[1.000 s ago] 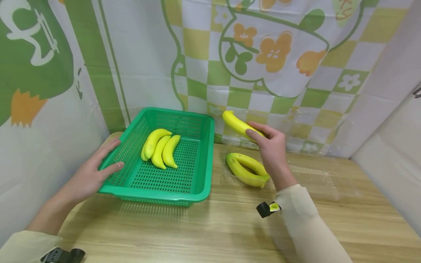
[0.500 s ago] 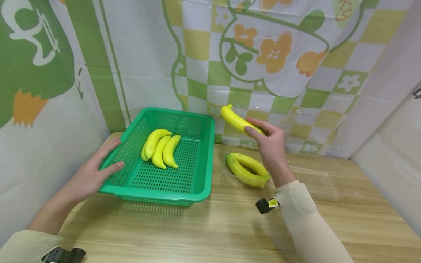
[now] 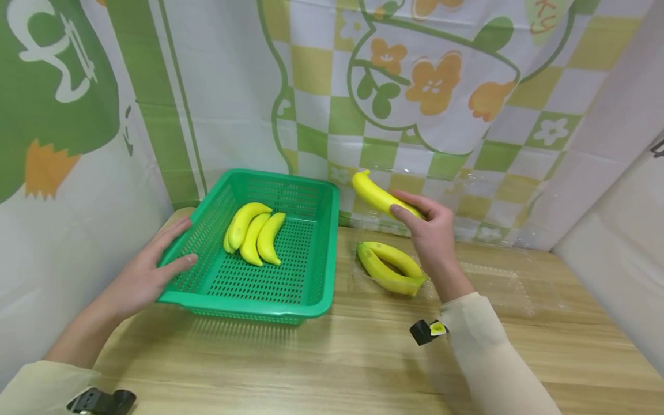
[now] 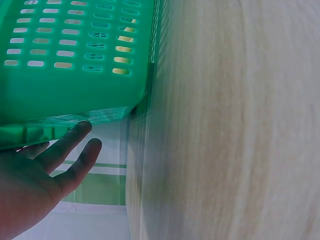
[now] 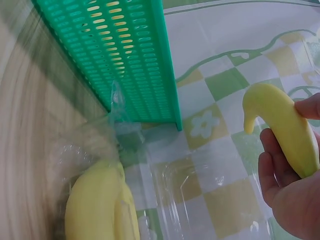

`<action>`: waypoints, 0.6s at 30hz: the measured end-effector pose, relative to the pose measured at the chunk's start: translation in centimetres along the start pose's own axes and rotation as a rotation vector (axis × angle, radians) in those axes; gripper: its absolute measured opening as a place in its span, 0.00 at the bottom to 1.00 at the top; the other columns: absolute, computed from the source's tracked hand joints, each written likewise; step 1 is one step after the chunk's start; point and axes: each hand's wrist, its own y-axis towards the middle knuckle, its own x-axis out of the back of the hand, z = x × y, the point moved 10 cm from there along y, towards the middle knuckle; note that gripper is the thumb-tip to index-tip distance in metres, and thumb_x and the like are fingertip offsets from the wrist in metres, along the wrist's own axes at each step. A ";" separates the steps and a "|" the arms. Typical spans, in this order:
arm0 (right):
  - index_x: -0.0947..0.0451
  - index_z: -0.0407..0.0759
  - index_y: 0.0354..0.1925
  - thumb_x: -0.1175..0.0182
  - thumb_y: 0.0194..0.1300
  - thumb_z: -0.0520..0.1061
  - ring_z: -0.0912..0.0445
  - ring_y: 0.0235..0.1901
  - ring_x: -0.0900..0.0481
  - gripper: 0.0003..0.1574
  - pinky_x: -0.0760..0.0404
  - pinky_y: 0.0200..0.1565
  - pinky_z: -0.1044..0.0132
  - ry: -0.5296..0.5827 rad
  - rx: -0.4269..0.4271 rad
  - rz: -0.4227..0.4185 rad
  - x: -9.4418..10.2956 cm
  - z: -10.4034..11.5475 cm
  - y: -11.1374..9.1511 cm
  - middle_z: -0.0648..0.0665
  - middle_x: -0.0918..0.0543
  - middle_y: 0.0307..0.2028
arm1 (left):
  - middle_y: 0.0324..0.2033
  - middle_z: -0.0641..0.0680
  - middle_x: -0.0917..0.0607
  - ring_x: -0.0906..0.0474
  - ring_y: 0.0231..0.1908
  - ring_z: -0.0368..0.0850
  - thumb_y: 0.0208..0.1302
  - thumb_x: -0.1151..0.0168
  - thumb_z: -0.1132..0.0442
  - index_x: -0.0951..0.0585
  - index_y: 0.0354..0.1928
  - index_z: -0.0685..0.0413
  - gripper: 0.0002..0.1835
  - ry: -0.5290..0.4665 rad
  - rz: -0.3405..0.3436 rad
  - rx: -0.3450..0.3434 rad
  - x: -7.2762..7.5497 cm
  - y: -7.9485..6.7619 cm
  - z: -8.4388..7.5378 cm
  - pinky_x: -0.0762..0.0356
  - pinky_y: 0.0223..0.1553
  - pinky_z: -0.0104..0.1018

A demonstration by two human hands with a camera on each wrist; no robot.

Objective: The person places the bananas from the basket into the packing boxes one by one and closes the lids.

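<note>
My right hand [image 3: 433, 230] holds a yellow banana [image 3: 376, 193] between thumb and fingers, raised over the back of the table. In the right wrist view the curved end of this banana [image 5: 272, 107] sticks out past the fingertips. At the left stands a green perforated basket [image 3: 332, 259]. Several bananas [image 3: 251, 233] lie side by side on its floor. My left hand [image 3: 145, 271] rests at the basket's left rim, thumb reaching over the rim and fingers extended along the outside. The left wrist view shows those fingers [image 4: 75, 167] loosely spread below the rim.
Right of the basket, bananas [image 3: 389, 268] lie in clear plastic packaging [image 5: 95, 140] on the wooden table [image 3: 332, 369]. The transparent plastic [image 3: 498, 288] spreads on to the right. A patterned curtain [image 3: 311, 104] hangs close behind, and pale fabric walls [image 3: 612, 190] flank the table.
My right hand and its banana rise slightly to the left, then come back a little down and to the right. The left hand, basket and other bananas stay put.
</note>
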 end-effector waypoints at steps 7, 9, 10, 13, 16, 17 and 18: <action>0.17 0.37 0.64 0.31 0.71 0.43 0.59 0.54 0.18 0.25 0.17 0.51 0.76 -0.047 -0.004 0.009 1.0 -0.6 -0.7 0.41 0.16 0.65 | 0.86 0.65 0.56 0.68 0.83 0.76 0.82 0.45 0.55 0.53 0.87 0.51 0.41 -0.016 -0.004 -0.010 0.1 0.0 0.0 0.67 0.72 0.86; 0.16 0.38 0.64 0.30 0.71 0.44 0.60 0.54 0.18 0.26 0.16 0.51 0.76 -0.066 -0.011 0.006 1.3 -0.9 -1.0 0.42 0.15 0.65 | 0.86 0.65 0.57 0.68 0.83 0.76 0.83 0.45 0.55 0.54 0.87 0.51 0.41 -0.019 -0.002 -0.008 0.0 0.0 0.0 0.67 0.72 0.86; 0.17 0.38 0.64 0.30 0.71 0.44 0.60 0.54 0.18 0.26 0.16 0.51 0.76 -0.075 -0.016 0.006 1.4 -1.0 -1.1 0.42 0.15 0.65 | 0.86 0.65 0.57 0.68 0.83 0.76 0.83 0.45 0.55 0.54 0.87 0.51 0.41 -0.018 -0.002 -0.006 0.0 -0.1 0.0 0.67 0.72 0.86; 0.17 0.38 0.65 0.30 0.72 0.46 0.60 0.54 0.18 0.27 0.16 0.51 0.76 -0.105 -0.035 0.010 1.9 -1.7 -1.5 0.44 0.15 0.64 | 0.86 0.66 0.56 0.68 0.83 0.77 0.83 0.45 0.56 0.54 0.87 0.52 0.41 -0.011 -0.001 -0.002 0.0 -0.1 -0.1 0.66 0.72 0.87; 0.18 0.38 0.66 0.30 0.72 0.48 0.60 0.55 0.18 0.28 0.17 0.52 0.77 -0.141 -0.054 0.020 2.4 -2.5 -2.0 0.44 0.15 0.64 | 0.86 0.66 0.57 0.68 0.83 0.77 0.83 0.46 0.56 0.54 0.87 0.54 0.41 -0.007 0.005 0.007 -0.1 0.0 -0.2 0.66 0.72 0.86; 0.18 0.38 0.66 0.30 0.73 0.48 0.60 0.56 0.18 0.29 0.17 0.52 0.77 -0.150 -0.059 0.025 2.6 -2.7 -2.1 0.44 0.15 0.64 | 0.85 0.67 0.57 0.68 0.83 0.77 0.83 0.46 0.56 0.55 0.87 0.54 0.41 -0.007 0.008 0.009 -0.1 0.0 -0.2 0.66 0.73 0.86; 0.18 0.38 0.66 0.31 0.73 0.49 0.60 0.57 0.18 0.29 0.17 0.53 0.77 -0.157 -0.065 0.032 2.7 -3.0 -2.3 0.44 0.15 0.64 | 0.85 0.67 0.57 0.68 0.83 0.77 0.83 0.47 0.57 0.55 0.87 0.55 0.41 -0.008 0.011 0.012 -0.2 0.0 -0.3 0.66 0.73 0.85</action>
